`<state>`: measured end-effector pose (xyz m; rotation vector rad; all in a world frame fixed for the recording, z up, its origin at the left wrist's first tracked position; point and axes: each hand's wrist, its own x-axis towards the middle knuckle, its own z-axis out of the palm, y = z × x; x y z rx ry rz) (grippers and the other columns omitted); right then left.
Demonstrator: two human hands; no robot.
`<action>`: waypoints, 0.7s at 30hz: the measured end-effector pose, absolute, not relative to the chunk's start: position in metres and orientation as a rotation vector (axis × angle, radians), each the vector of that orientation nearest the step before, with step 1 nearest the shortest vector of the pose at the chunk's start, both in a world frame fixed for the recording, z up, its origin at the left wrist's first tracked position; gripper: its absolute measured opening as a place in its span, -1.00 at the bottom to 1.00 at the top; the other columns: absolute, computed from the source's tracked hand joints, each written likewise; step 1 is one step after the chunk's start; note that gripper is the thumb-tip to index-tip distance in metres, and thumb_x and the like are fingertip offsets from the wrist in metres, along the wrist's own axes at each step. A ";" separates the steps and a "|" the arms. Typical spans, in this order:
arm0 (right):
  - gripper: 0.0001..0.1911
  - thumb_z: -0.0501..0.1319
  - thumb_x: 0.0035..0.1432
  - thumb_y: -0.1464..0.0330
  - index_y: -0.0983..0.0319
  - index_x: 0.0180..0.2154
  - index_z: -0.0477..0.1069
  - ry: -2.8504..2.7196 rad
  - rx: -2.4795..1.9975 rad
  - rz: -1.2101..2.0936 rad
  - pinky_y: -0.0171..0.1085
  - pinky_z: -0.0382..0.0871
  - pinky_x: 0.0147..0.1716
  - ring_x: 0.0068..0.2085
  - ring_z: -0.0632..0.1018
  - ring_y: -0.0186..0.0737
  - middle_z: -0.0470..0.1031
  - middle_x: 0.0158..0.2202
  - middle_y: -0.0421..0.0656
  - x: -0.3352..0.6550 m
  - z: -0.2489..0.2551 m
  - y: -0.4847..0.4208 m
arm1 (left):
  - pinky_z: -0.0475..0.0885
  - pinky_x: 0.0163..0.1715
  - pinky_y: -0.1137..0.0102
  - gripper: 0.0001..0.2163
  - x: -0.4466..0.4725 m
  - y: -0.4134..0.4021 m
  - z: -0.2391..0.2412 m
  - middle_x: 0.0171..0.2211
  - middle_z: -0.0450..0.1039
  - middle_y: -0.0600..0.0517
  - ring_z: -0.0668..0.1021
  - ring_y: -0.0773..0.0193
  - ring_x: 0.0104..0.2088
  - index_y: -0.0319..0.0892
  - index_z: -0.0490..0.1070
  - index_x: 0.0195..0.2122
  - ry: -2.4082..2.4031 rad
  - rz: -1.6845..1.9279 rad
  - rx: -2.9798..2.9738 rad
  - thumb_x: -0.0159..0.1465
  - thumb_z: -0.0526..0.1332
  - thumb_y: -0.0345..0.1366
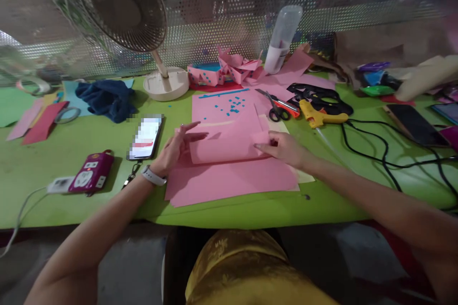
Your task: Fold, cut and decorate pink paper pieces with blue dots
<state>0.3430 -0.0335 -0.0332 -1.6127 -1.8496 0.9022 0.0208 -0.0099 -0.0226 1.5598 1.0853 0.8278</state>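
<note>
A pink paper sheet (225,148), curled over into a loose roll, lies across other pink sheets (229,183) in front of me. My right hand (284,147) pinches the roll's right end between thumb and fingers. At the left end, my left hand (179,145) has its fingers stretched out beside the paper; whether they touch it I cannot tell. Small blue paper bits (232,105) are scattered on the pink paper behind the roll. Scissors (278,110) and an orange cutter (288,107) lie just beyond my right hand.
A yellow glue gun (320,116) with black cables (384,152) is on the right, near a dark phone (415,124). Left are a lit phone (146,137), a purple power adapter (91,171) and a fan (166,85). Folded pink paper pieces (239,66) and a bottle (282,40) stand behind.
</note>
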 end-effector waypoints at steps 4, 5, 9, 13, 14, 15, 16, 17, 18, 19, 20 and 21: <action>-0.55 0.24 0.03 -0.01 0.16 -0.61 0.21 -1.822 -1.651 0.889 -0.25 0.05 -0.54 -0.56 0.25 -0.30 0.22 -0.63 -0.25 0.342 -0.033 -0.030 | 0.23 0.21 0.08 -0.55 0.025 -0.020 -0.020 0.26 0.25 -0.15 0.31 0.06 0.26 -0.11 0.18 0.28 1.057 1.153 2.121 0.44 -0.08 -0.08; -0.54 0.24 0.04 0.01 0.16 -0.63 0.18 -1.829 -1.665 0.855 -0.25 0.04 -0.54 -0.56 0.24 -0.31 0.21 -0.64 -0.25 0.342 -0.033 -0.029 | 0.15 0.26 0.07 -0.56 0.027 -0.024 -0.017 0.30 0.19 -0.13 0.24 0.07 0.30 -0.08 0.15 0.30 1.000 1.163 2.342 0.43 -0.04 -0.12; -0.58 0.23 0.08 0.11 0.16 -0.64 0.14 -1.860 -1.717 0.757 -0.27 0.06 -0.53 -0.55 0.27 -0.30 0.22 -0.64 -0.26 0.340 -0.032 -0.025 | -0.14 0.35 0.06 -0.40 0.046 -0.045 -0.013 0.38 -0.02 -0.11 0.06 0.06 0.37 -0.07 -0.09 0.39 0.622 0.599 2.998 0.39 -0.05 0.04; -0.66 0.22 0.10 0.17 0.16 -0.59 0.20 -1.875 -1.766 0.731 -0.27 0.08 -0.52 -0.53 0.32 -0.28 0.32 -0.62 -0.23 0.339 -0.032 -0.021 | -0.24 0.35 0.07 -0.16 0.067 -0.056 -0.022 0.39 -0.09 -0.17 -0.01 0.03 0.39 -0.21 -0.26 0.41 0.690 0.279 3.040 0.28 -0.07 0.25; -0.66 0.21 0.10 0.16 0.17 -0.59 0.20 -1.877 -1.776 0.731 -0.27 0.09 -0.52 -0.53 0.33 -0.27 0.34 -0.62 -0.22 0.339 -0.032 -0.021 | -0.25 0.35 0.07 -0.14 0.070 -0.057 -0.024 0.39 -0.11 -0.17 -0.03 0.03 0.39 -0.22 -0.28 0.41 0.721 0.261 3.028 0.27 -0.06 0.26; -0.65 0.21 0.11 0.16 0.17 -0.59 0.20 -1.875 -1.785 0.729 -0.27 0.09 -0.51 -0.53 0.33 -0.27 0.34 -0.62 -0.22 0.338 -0.031 -0.020 | -0.25 0.35 0.07 -0.13 0.071 -0.056 -0.026 0.39 -0.13 -0.16 -0.04 0.03 0.39 -0.21 -0.29 0.41 0.738 0.240 3.017 0.27 -0.07 0.26; -0.64 0.20 0.12 0.15 0.17 -0.60 0.19 -1.873 -1.791 0.726 -0.26 0.10 -0.51 -0.53 0.33 -0.27 0.33 -0.63 -0.22 0.338 -0.031 -0.019 | -0.25 0.35 0.06 -0.14 0.072 -0.055 -0.028 0.40 -0.14 -0.15 -0.05 0.04 0.39 -0.20 -0.27 0.41 0.746 0.217 3.009 0.27 -0.07 0.26; -0.62 0.20 0.12 0.13 0.16 -0.60 0.19 -1.874 -1.794 0.722 -0.26 0.10 -0.51 -0.54 0.33 -0.27 0.33 -0.63 -0.22 0.338 -0.030 -0.019 | -0.25 0.34 0.07 -0.16 0.072 -0.054 -0.028 0.40 -0.16 -0.15 -0.05 0.04 0.39 -0.19 -0.25 0.41 0.751 0.195 3.004 0.27 -0.08 0.26; -0.61 0.19 0.12 0.12 0.16 -0.60 0.18 -1.876 -1.793 0.717 -0.26 0.10 -0.51 -0.54 0.33 -0.26 0.33 -0.63 -0.22 0.338 -0.030 -0.018 | -0.24 0.34 0.07 -0.17 0.071 -0.054 -0.029 0.40 -0.16 -0.14 -0.04 0.05 0.39 -0.18 -0.23 0.41 0.756 0.176 3.000 0.28 -0.08 0.26; -0.61 0.19 0.12 0.10 0.16 -0.60 0.19 -1.876 -1.789 0.706 -0.26 0.11 -0.51 -0.53 0.33 -0.26 0.33 -0.63 -0.21 0.339 -0.030 -0.018 | -0.24 0.34 0.08 -0.18 0.071 -0.054 -0.029 0.40 -0.16 -0.15 -0.04 0.06 0.39 -0.19 -0.20 0.40 0.762 0.163 2.995 0.28 -0.09 0.26; -0.61 0.19 0.12 0.08 0.16 -0.59 0.20 -1.880 -1.777 0.689 -0.25 0.11 -0.51 -0.53 0.34 -0.25 0.34 -0.62 -0.21 0.339 -0.031 -0.018 | -0.23 0.34 0.09 -0.18 0.071 -0.054 -0.030 0.40 -0.15 -0.15 -0.03 0.06 0.39 -0.20 -0.18 0.40 0.769 0.156 2.990 0.28 -0.10 0.26; -0.61 0.18 0.12 0.07 0.16 -0.58 0.21 -1.890 -1.757 0.664 -0.25 0.12 -0.51 -0.52 0.35 -0.24 0.35 -0.60 -0.20 0.339 -0.032 -0.018 | -0.23 0.34 0.10 -0.17 0.071 -0.055 -0.030 0.39 -0.12 -0.17 -0.01 0.06 0.39 -0.23 -0.16 0.40 0.780 0.155 2.983 0.28 -0.11 0.26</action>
